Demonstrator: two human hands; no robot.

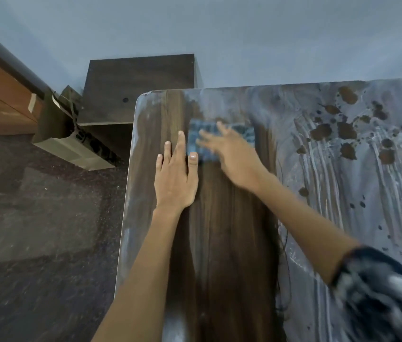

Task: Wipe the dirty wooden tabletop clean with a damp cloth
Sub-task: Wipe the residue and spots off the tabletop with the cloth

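Right hand [229, 154], fingers spread flat, presses on one blue cloth [219, 137] at frame centre, just above mid-height; hand and cloth blurred, so wiping probably under way. Left hand [175, 178] lies flat on the tabletop [219, 243], fingers straight, holding nothing, fingertips just beside the cloth's left edge. Cloth sits at the top end of one dark, clean-looking strip running lengthwise from frame bottom to the table's far edge. Unwiped area lies right of the cloth: pale grey smeared film with many brown splotches [343, 132] clustered upper right, too many to count exactly. Right hand is nearer the dirt; next passes likely shift rightward. Count: two hands, one cloth, one table. A dark cabinet [140, 80] stands beyond, upper left.
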